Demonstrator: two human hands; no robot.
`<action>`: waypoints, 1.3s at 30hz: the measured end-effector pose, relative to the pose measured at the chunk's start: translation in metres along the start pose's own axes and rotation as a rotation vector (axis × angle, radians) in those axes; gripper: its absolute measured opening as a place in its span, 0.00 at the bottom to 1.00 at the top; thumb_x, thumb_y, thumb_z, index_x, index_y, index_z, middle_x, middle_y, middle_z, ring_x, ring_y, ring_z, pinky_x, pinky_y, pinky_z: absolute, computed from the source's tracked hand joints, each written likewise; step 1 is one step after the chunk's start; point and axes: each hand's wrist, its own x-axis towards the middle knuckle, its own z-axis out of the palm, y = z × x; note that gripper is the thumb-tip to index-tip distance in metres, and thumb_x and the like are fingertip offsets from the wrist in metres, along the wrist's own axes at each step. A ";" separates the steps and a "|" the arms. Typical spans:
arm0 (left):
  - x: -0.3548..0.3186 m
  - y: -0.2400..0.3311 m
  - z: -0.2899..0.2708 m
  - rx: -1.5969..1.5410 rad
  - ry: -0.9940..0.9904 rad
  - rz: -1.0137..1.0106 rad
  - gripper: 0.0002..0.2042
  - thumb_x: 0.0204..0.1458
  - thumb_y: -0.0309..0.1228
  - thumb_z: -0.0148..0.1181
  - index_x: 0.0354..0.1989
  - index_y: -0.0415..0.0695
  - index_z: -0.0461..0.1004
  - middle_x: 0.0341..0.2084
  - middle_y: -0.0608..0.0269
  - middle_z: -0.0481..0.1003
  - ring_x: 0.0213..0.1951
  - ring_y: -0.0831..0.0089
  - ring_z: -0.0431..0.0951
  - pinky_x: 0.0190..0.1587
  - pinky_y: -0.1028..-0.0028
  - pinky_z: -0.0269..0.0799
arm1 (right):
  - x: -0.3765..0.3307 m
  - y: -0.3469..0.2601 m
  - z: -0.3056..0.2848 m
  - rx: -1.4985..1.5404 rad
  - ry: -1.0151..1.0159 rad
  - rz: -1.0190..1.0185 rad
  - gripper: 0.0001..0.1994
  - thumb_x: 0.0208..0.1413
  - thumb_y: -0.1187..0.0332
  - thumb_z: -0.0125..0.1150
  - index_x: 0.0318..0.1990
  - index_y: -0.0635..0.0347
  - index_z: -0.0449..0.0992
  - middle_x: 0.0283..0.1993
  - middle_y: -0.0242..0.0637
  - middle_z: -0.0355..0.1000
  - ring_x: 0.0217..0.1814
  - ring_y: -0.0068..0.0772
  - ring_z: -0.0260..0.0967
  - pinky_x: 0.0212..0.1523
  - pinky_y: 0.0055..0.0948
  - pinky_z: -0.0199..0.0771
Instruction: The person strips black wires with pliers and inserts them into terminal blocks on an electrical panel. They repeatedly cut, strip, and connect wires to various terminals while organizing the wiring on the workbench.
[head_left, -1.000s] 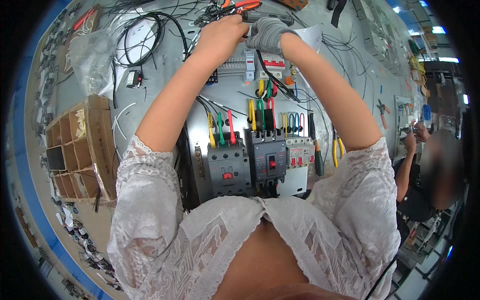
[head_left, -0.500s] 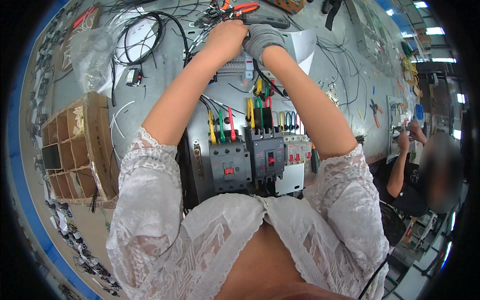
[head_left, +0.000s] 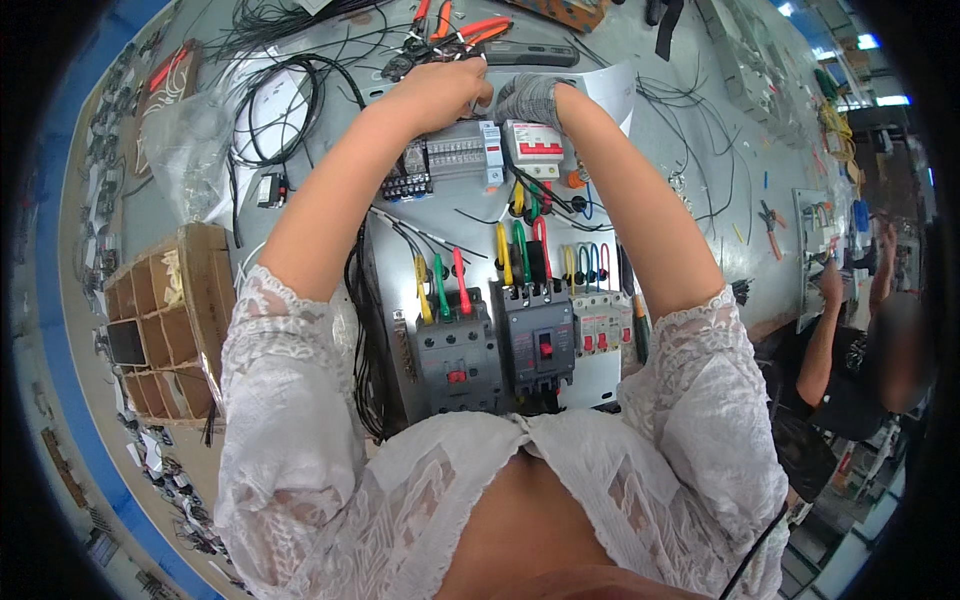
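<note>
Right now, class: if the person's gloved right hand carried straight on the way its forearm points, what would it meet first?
Probably the white sheet of paper just beyond the right hand, then the dark handled tool farther up the grey bench. Depth is hard to judge in this fisheye view.

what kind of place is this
Probably an electrical assembly workshop: a metal panel fitted with circuit breakers, loose black wires and red-handled pliers on a long grey workbench.
</note>
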 end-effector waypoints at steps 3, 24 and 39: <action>0.000 0.002 -0.003 0.085 0.013 0.076 0.07 0.42 0.23 0.58 0.32 0.46 0.73 0.32 0.64 0.70 0.42 0.64 0.72 0.42 0.64 0.69 | 0.003 0.012 0.006 0.105 0.040 0.009 0.21 0.43 0.49 0.60 0.41 0.54 0.79 0.38 0.41 0.76 0.37 0.38 0.73 0.40 0.34 0.72; 0.027 0.006 -0.001 -0.099 0.155 0.207 0.09 0.44 0.21 0.53 0.36 0.41 0.66 0.33 0.56 0.71 0.38 0.56 0.74 0.38 0.64 0.71 | 0.036 0.030 0.021 0.111 0.172 0.026 0.23 0.45 0.53 0.58 0.50 0.47 0.74 0.53 0.41 0.70 0.50 0.44 0.69 0.51 0.40 0.68; -0.011 0.026 -0.007 0.286 0.285 -0.053 0.05 0.44 0.22 0.53 0.29 0.43 0.74 0.30 0.63 0.71 0.39 0.62 0.71 0.43 0.66 0.65 | 0.011 0.006 0.011 0.160 0.058 0.395 0.27 0.40 0.51 0.61 0.49 0.51 0.74 0.51 0.41 0.71 0.49 0.43 0.70 0.50 0.39 0.68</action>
